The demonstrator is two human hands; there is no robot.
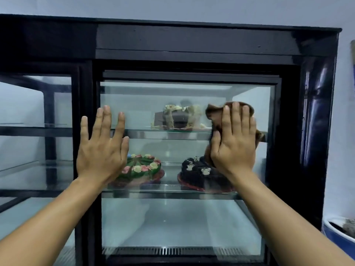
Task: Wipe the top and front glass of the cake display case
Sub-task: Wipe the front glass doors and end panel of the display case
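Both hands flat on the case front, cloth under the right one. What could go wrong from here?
1. The bare left hand lies flat on the front glass, so it will likely leave prints there.
2. The brown cloth sits bunched under the right hand and covers little glass, so streaks or missed patches seem likely.

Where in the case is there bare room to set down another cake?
The bottom floor is bare from wall to wall. The top shelf is free left of the pale cake. The middle shelf is crowded: the flower cake and chocolate cake leave only a narrow gap.
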